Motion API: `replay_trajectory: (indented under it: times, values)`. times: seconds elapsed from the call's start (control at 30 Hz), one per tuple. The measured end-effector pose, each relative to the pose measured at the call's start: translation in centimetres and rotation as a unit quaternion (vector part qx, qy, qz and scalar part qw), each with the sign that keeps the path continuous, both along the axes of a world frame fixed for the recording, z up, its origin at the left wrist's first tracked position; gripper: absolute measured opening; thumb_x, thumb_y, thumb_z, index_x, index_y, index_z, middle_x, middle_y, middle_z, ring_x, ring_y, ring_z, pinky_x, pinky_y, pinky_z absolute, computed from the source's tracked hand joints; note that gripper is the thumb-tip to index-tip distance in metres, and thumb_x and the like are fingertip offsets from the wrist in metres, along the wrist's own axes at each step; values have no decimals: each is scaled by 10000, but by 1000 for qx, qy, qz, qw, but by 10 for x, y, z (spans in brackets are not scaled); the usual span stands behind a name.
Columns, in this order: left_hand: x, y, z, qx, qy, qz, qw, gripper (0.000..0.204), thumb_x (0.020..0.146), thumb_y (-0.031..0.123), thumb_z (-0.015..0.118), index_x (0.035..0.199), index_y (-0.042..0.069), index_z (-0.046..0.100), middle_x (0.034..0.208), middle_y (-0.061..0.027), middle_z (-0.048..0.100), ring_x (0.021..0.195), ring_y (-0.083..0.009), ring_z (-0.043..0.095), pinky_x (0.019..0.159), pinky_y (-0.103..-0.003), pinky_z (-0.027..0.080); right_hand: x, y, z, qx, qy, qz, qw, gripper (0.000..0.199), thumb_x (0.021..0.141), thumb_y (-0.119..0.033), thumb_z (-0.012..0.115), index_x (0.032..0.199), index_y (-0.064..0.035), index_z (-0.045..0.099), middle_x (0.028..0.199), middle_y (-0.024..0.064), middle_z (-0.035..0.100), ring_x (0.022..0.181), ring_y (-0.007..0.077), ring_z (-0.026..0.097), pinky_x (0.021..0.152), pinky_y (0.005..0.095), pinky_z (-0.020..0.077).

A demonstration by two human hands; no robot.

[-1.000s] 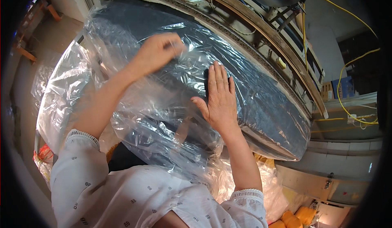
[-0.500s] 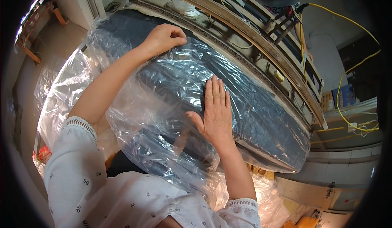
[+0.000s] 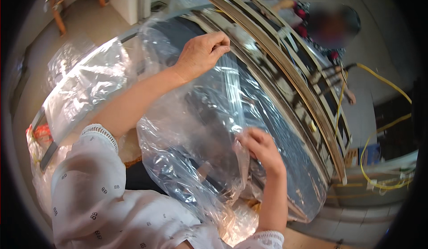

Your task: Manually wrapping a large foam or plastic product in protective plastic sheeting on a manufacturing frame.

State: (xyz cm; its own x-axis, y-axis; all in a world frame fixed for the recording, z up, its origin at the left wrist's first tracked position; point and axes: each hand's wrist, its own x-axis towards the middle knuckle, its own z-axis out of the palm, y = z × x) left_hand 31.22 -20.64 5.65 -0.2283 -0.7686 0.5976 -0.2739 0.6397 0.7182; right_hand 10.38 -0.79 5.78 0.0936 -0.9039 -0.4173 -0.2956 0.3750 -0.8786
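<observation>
A large sheet of clear, wrinkled plastic film (image 3: 171, 148) lies over dark blue-grey material (image 3: 292, 177) on a long work surface in front of me. My left hand (image 3: 203, 55) is closed in a pinch on the film near the far edge of the material. Closer to my body, my right hand (image 3: 263, 148) pinches another part of the film between thumb and fingers. Between the two hands the film is drawn into long straight folds. My left forearm crosses above the film, and loose film hangs down toward my lap.
Along the far side runs a long wooden and metal frame (image 3: 285, 61). Behind it is another person (image 3: 332, 26). A yellow cord (image 3: 385, 77) loops at the right. More clear plastic (image 3: 87, 86) hangs over a rail at the left; an orange-legged stand (image 3: 58, 19) is beyond.
My right hand was flat on the film with fingers extended; it has closed on the film and lifts it. The view has shifted, bringing the other person into sight.
</observation>
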Motion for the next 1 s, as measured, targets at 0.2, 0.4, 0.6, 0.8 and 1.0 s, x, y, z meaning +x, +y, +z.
replay_trajectory:
  times: [0.2,0.4,0.6,0.8,1.0]
  values:
    - [106,-73,-42,-58,-97,239,964,68,794,175,611,797,108,598,819,-41,588,800,-250,570,742,-378,378,-71,67,1,75,-97,-94,988,182,794,-184,603,836,-7,604,565,9,533,426,43,424,394,175,238]
    - [151,-134,-64,-46,-180,298,936,104,762,209,650,789,116,611,805,-27,596,832,-235,563,790,-393,318,-71,59,3,111,-88,-105,984,135,783,-150,627,827,-26,598,597,12,544,442,32,392,399,177,231]
    - [144,-150,-65,49,-168,224,959,137,763,212,653,821,93,615,766,-31,627,827,-230,578,779,-391,322,-73,58,1,103,-107,-141,979,130,776,-132,646,822,-73,540,608,-38,475,476,20,358,405,169,239]
    - [153,-154,-68,113,-78,223,965,178,765,237,655,868,93,641,788,-59,649,765,-234,614,696,-353,439,-62,58,1,74,-94,-151,981,153,779,-156,643,781,-108,497,580,-60,420,458,11,318,383,175,220]
    - [138,-151,-55,131,-48,201,970,170,796,236,614,863,81,629,772,-73,635,753,-209,605,684,-338,458,-46,91,-5,13,-52,-214,975,115,786,-148,631,807,-93,532,646,-56,491,527,6,388,441,167,280]
